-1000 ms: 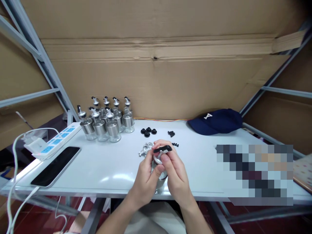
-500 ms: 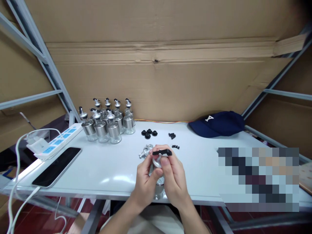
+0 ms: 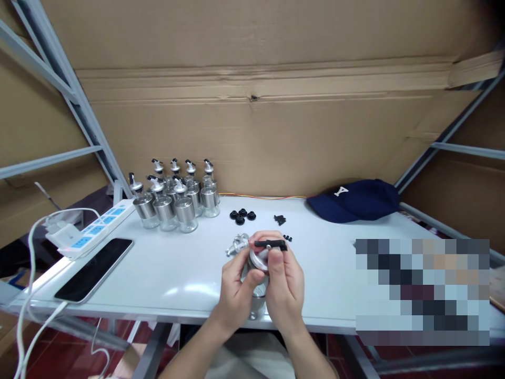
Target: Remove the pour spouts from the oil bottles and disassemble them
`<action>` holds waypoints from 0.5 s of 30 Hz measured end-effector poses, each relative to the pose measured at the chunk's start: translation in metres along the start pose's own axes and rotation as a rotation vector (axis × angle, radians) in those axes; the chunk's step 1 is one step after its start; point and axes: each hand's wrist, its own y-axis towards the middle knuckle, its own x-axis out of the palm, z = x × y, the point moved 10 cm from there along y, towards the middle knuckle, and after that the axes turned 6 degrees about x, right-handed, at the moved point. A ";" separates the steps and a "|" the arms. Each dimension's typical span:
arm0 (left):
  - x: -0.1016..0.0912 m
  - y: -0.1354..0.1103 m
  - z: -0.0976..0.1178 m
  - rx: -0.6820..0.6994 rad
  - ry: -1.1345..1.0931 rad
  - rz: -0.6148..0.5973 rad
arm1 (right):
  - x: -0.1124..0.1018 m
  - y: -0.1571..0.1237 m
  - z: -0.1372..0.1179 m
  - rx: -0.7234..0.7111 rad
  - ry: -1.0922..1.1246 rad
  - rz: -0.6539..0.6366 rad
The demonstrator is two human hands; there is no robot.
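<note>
Cardboard (image 3: 252, 142) walled the far side of the bench (image 3: 177, 271), and its pale top shone under the light. Close to the front edge, between the person's forearms, was the bottle (image 3: 258, 306), with the spout (image 3: 258, 261) over it and the black lever (image 3: 268, 244) lying across the top. Both hands were grasping: the left hand (image 3: 235, 289) was curled about the spout's near-left side with its thumb in front, and the right hand (image 3: 286, 287) had its thumb pressed up just below the lever. Most fingers were hidden behind, so their exact hold could not be told, nor whether the spout was seated in the neck.

The step in hand seemed to be work on the lever and spout. Done well, it probably wanted the left hand as a firm clamp and only the right thumb supplying the push, straight along the part rather than sideways. Steadying the bottle mattered too, since so near the edge a hard shove could have tipped it.

Silver parts (image 3: 238, 243), black stoppers (image 3: 240, 220) and small black pieces (image 3: 280, 219) lay beyond the hands, best left unbrushed by the knuckles. Fitted bottles (image 3: 164, 211) at the left offered a model for comparing lever angle.
</note>
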 end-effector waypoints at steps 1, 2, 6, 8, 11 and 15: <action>0.000 0.000 0.000 -0.004 -0.001 -0.005 | 0.000 -0.001 0.001 -0.006 0.016 0.003; 0.000 0.001 0.000 -0.008 -0.007 -0.007 | -0.001 -0.001 0.003 0.003 0.043 0.005; 0.001 0.000 -0.002 -0.022 -0.039 -0.034 | -0.005 0.004 0.020 0.194 0.262 0.045; 0.001 0.000 -0.004 -0.029 -0.080 -0.041 | -0.014 0.009 0.026 0.303 0.413 0.136; 0.004 -0.002 -0.007 -0.037 -0.169 -0.069 | -0.035 0.017 0.027 0.367 0.633 0.318; 0.007 -0.005 -0.008 -0.028 -0.221 -0.086 | -0.038 0.019 0.045 0.532 0.733 0.297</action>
